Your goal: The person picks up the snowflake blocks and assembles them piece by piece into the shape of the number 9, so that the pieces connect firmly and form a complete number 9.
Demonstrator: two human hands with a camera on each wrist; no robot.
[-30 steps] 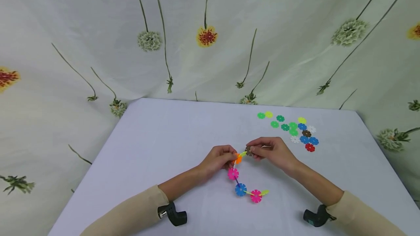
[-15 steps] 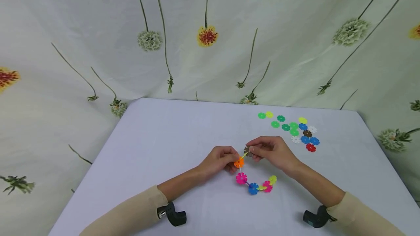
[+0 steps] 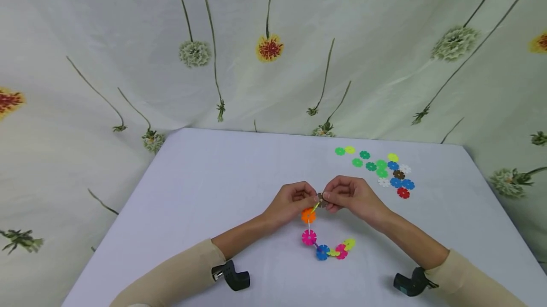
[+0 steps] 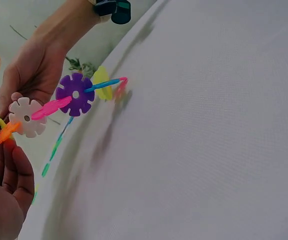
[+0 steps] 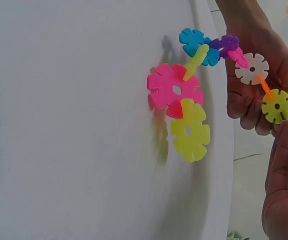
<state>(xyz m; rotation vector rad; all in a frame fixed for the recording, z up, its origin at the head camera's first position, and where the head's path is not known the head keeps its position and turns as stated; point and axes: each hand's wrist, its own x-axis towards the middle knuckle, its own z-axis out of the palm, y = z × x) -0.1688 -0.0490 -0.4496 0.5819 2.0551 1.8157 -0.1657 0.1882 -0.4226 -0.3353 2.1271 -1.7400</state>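
Note:
A chain of interlocking flower-shaped plastic discs hangs in a curve below both hands. At its top end is a brown disc (image 3: 321, 200), pinched from the left by my left hand (image 3: 295, 201) and from the right by my right hand (image 3: 349, 194). A yellow disc (image 5: 277, 106) joins it, followed by an orange disc (image 3: 308, 215). White (image 4: 27, 117), pink and purple discs (image 4: 75, 94) come after. A blue disc (image 3: 323, 252), a pink disc (image 5: 175, 90) and a yellow disc (image 5: 190, 132) form the lower end, close over the table. Fingers mostly cover the brown disc in the wrist views.
Several loose discs lie scattered at the back right of the white table (image 3: 222, 169), among them a red disc (image 3: 403, 193) and another brown disc (image 3: 399, 174). Behind the table hangs a flower-print cloth (image 3: 239, 79). Each wrist carries a black camera (image 3: 237, 278).
My left hand has shifted from the orange disc up to the brown disc, closing in on my right hand. The chain's lower part has swung about beneath them. The loose discs stay put.

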